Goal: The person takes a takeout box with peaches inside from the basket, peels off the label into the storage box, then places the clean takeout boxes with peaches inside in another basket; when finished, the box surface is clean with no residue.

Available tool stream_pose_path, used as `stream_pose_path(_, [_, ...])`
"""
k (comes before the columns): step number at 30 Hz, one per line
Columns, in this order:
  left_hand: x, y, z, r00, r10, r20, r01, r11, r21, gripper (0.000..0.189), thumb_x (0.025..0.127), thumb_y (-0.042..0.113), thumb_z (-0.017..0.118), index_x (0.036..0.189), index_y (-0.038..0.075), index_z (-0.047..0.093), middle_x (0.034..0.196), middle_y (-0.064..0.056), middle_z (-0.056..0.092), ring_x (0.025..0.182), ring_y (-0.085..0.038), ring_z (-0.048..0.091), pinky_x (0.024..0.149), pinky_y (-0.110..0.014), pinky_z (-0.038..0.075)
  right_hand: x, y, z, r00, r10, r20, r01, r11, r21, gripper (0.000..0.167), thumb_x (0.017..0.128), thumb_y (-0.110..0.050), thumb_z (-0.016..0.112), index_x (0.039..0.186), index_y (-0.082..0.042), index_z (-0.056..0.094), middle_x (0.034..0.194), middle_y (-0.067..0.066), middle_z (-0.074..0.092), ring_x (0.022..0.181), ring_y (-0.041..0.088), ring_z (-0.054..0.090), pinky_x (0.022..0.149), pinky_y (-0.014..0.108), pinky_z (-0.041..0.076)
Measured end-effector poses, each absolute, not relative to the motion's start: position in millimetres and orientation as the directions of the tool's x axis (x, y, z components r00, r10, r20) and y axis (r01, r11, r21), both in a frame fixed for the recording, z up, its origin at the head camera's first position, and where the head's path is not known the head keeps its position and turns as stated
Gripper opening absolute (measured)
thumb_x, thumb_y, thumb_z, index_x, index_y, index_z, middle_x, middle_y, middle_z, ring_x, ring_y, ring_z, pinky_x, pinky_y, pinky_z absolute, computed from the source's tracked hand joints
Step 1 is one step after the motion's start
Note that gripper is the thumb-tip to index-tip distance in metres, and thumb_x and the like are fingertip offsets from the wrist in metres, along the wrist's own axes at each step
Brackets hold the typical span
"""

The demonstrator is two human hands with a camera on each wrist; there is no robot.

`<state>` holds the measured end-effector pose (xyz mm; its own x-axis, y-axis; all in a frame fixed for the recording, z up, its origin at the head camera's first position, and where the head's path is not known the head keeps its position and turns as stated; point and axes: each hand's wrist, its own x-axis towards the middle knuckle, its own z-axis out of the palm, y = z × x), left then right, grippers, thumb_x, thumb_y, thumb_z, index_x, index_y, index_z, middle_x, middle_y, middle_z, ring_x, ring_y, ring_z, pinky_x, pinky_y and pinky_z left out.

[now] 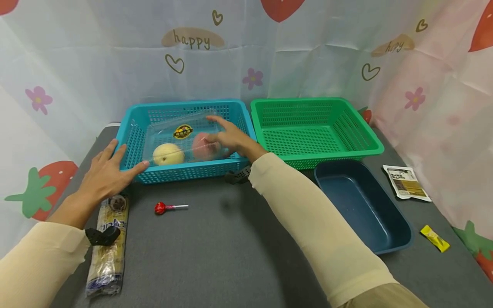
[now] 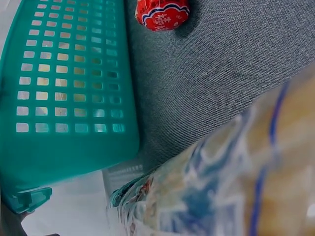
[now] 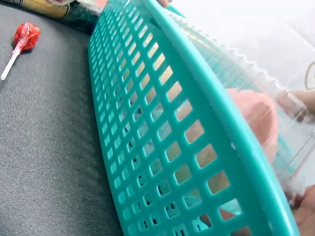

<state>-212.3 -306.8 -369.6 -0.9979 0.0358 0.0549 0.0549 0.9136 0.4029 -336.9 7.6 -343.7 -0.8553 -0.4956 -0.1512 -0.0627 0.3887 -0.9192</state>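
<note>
- Holding a clear plastic box (image 1: 181, 143) by its right end, the right hand (image 1: 233, 139) has its thumb and index finger pinched onto the plastic.
- That box sits tilted in the blue basket (image 1: 181, 172), a round black-and-gold label (image 1: 182, 131) on it.
- A pale yellow fruit (image 1: 168, 154) and, nearer the right hand, a pink fruit (image 1: 205, 146) show through the plastic; whether they lie in it or under it, I can't tell from here.
- Over at the basket's left end, the left hand (image 1: 102, 173) rests on the rim, fingers spread and thumb apart from them.
- Below that wrist lies a long printed packet (image 1: 107, 261), with a red lollipop (image 1: 169, 208) to its right on the grey table (image 1: 200, 261).
- Just right of the basket stands a green basket (image 1: 319, 158), and in front of it a dark blue tub (image 1: 362, 205).
- Farthest right are a white-and-brown pouch (image 1: 407, 183) and a small yellow packet (image 1: 435, 238).
</note>
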Motion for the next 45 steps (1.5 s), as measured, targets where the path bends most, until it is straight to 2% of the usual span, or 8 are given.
stream_pose_path(4, [-213.3, -306.3, -368.8, -0.998, 0.036, 0.055, 0.055, 0.912, 0.406, 0.096, 0.092, 0.065, 0.043, 0.154, 0.001, 0.007, 0.158, -0.022, -0.008, 0.135, -0.057, -0.002, 0.093, -0.079, 0.010, -335.7, 9.8, -338.9, -0.876, -0.472, -0.098, -0.066, 0.320, -0.945, 0.062, 0.095, -0.019, 0.061, 0.150, -0.031, 0.035, 0.155, -0.002, 0.022, 0.123, 0.035, 0.042, 0.061, 0.043, 0.057])
stream_pose_path(14, [-213.3, -305.9, -365.8, -0.998, 0.039, 0.052, 0.056, 0.912, 0.406, 0.097, 0.092, 0.065, 0.044, 0.153, 0.000, 0.006, 0.157, -0.022, -0.009, 0.135, -0.057, -0.002, 0.093, -0.079, 0.010, -332.3, 24.9, -325.6, -0.896, -0.432, -0.100, 0.036, 0.153, -0.988, 0.056, 0.097, -0.016, 0.060, 0.146, -0.033, 0.041, 0.154, 0.000, 0.023, 0.129, 0.050, 0.033, 0.066, 0.051, 0.056])
stream_pose_path(20, [-213.5, -306.6, -365.4, -0.998, 0.040, 0.050, 0.057, 0.912, 0.407, 0.096, 0.092, 0.064, 0.043, 0.153, 0.000, 0.006, 0.157, -0.023, -0.008, 0.135, -0.058, -0.002, 0.093, -0.079, 0.010, -327.8, 33.9, -312.9, -0.910, -0.403, -0.095, 0.070, 0.077, -0.995, 0.055, 0.096, -0.015, 0.061, 0.144, -0.035, 0.043, 0.154, 0.005, 0.023, 0.130, 0.051, 0.032, 0.068, 0.054, 0.055])
stream_pose_path(22, [-213.6, -307.4, -365.9, -0.998, 0.041, 0.049, 0.057, 0.912, 0.407, 0.096, 0.093, 0.065, 0.042, 0.153, 0.000, 0.006, 0.157, -0.023, -0.009, 0.135, -0.058, -0.003, 0.093, -0.080, 0.010, -325.4, 37.0, -308.4, -0.913, -0.398, -0.090, 0.069, 0.066, -0.995, 0.056, 0.096, -0.015, 0.061, 0.146, -0.033, 0.042, 0.150, 0.008, 0.029, 0.122, 0.046, 0.042, 0.069, 0.055, 0.055])
stream_pose_path(24, [-213.5, -307.8, -366.4, -0.998, 0.040, 0.046, 0.056, 0.911, 0.409, 0.096, 0.093, 0.064, 0.042, 0.153, 0.000, 0.005, 0.157, -0.022, -0.010, 0.134, -0.058, -0.004, 0.092, -0.080, 0.010, -322.8, 40.4, -304.4, -0.915, -0.394, -0.088, 0.073, 0.054, -0.996, 0.056, 0.097, -0.014, 0.060, 0.146, -0.033, 0.042, 0.142, 0.012, 0.038, 0.100, 0.035, 0.051, 0.069, 0.055, 0.054])
stream_pose_path(26, [-213.4, -307.8, -366.8, -0.998, 0.040, 0.043, 0.054, 0.911, 0.410, 0.096, 0.093, 0.065, 0.042, 0.153, 0.000, 0.005, 0.157, -0.022, -0.012, 0.134, -0.059, -0.004, 0.092, -0.080, 0.010, -320.0, 43.8, -300.9, -0.916, -0.392, -0.085, 0.073, 0.045, -0.996, 0.056, 0.097, -0.014, 0.060, 0.146, -0.033, 0.041, 0.132, 0.014, 0.044, 0.075, 0.026, 0.045, 0.070, 0.055, 0.054])
stream_pose_path(29, [-212.7, -305.9, -366.5, -0.998, 0.037, 0.042, 0.051, 0.909, 0.414, 0.097, 0.092, 0.065, 0.044, 0.153, 0.000, 0.005, 0.157, -0.021, -0.011, 0.134, -0.059, -0.004, 0.092, -0.080, 0.010, -315.5, 49.4, -295.9, -0.919, -0.387, -0.074, 0.065, 0.034, -0.997, 0.056, 0.097, -0.014, 0.060, 0.146, -0.033, 0.041, 0.126, 0.014, 0.047, 0.059, 0.022, 0.031, 0.071, 0.055, 0.054])
stream_pose_path(45, [-211.6, -306.4, -367.1, -0.999, 0.033, 0.043, 0.048, 0.913, 0.404, 0.097, 0.092, 0.065, 0.042, 0.153, -0.001, 0.005, 0.157, -0.023, -0.010, 0.134, -0.059, -0.003, 0.092, -0.079, 0.011, -283.2, 83.4, -271.7, -0.938, -0.345, -0.030, 0.029, 0.009, -1.000, 0.053, 0.098, -0.013, 0.057, 0.146, -0.031, 0.043, 0.116, 0.013, 0.043, 0.060, 0.021, 0.029, 0.063, 0.046, 0.051])
